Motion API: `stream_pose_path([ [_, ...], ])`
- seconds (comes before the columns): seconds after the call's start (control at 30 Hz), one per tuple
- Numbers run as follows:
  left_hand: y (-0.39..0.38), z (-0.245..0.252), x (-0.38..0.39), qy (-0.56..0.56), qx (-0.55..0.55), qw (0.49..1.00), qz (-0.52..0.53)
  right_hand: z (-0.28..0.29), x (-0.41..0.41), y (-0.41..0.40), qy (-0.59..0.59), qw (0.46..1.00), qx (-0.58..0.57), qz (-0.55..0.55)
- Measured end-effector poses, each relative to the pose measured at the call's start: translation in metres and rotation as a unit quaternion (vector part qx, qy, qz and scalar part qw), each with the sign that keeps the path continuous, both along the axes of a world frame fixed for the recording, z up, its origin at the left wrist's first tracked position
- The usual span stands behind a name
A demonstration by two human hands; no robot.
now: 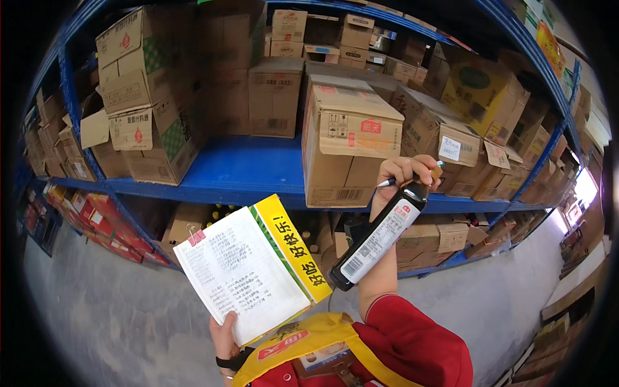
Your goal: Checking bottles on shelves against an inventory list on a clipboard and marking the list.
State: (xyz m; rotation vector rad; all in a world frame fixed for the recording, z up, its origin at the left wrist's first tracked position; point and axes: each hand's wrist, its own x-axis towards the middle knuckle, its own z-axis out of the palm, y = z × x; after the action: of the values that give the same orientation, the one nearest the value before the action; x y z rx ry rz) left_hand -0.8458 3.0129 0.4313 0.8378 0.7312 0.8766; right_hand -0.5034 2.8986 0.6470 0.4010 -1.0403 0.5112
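Observation:
My left hand [225, 334] holds an open notebook [242, 275] by its lower left edge, thumb on the page. Handwriting covers much of the page, and a pink binder clip [196, 237] grips its upper left corner. Behind the notebook sticks out a yellow and green printed board [292, 246]. My right hand [408, 174], raised before the shelf, is closed around the neck of a dark glass bottle [379, 237] with a white label. The bottle hangs tilted, its base towards the lower left. A pen [386, 183] is also held in the fingers of my right hand.
A blue metal shelf [237, 164] crosses the view, loaded with cardboard cartons. One carton [353, 140] stands at its front edge, just behind my right hand; stacked cartons [145, 96] are at the left. Red boxes [104, 217] and more cartons fill the lower level above a grey floor [116, 309].

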Motion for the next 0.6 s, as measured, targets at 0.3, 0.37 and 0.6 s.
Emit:
stream_pose_path([
  [0.3, -0.004, 0.011, -0.004, 0.001, 0.004, 1.000, 0.009, -0.006, -0.002, -0.001, 0.076, 0.995, 0.058, 0.018],
  [0.37, -0.005, 0.017, -0.004, 0.006, 0.003, 1.000, 0.014, -0.009, 0.005, -0.002, 0.054, 0.996, 0.061, 0.028],
  [0.6, 0.001, 0.010, -0.012, 0.037, 0.030, 0.999, -0.007, -0.018, 0.006, -0.002, 0.048, 0.995, 0.083, 0.027],
])
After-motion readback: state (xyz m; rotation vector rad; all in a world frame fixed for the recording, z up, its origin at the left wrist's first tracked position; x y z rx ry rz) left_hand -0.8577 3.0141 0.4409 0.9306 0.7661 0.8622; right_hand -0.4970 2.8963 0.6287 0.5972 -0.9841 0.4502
